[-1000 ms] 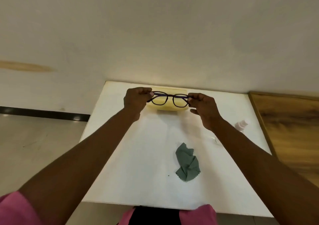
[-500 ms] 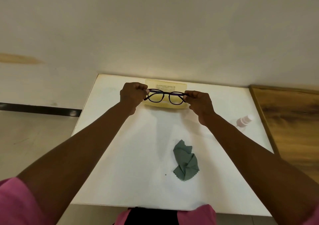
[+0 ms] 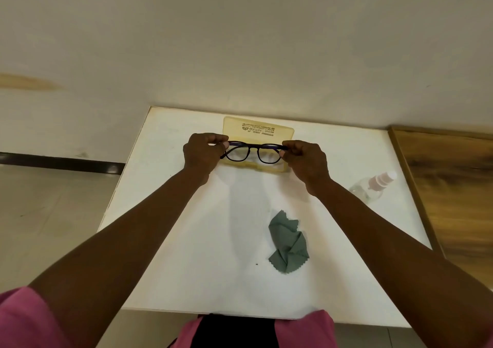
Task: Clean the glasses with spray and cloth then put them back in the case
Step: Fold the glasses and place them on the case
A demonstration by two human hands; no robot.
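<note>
Dark-framed glasses (image 3: 253,153) are held level just over the open pale yellow case (image 3: 258,130), whose lid with printed text stands up at the back. My left hand (image 3: 204,152) pinches the frame's left end and my right hand (image 3: 306,159) pinches its right end. A crumpled grey-green cloth (image 3: 288,242) lies on the white table (image 3: 186,254), nearer to me and slightly right. A small clear spray bottle (image 3: 373,184) with a pinkish cap lies on its side at the right, partly behind my right forearm.
The table's far edge meets a plain wall. A wooden surface (image 3: 453,187) borders the table on the right. Grey floor lies to the left. A small dark speck (image 3: 257,264) sits beside the cloth.
Both hands with the glasses have stayed over the case while the view tilted, showing more of the case lid. The cloth and the bottle have not moved.
</note>
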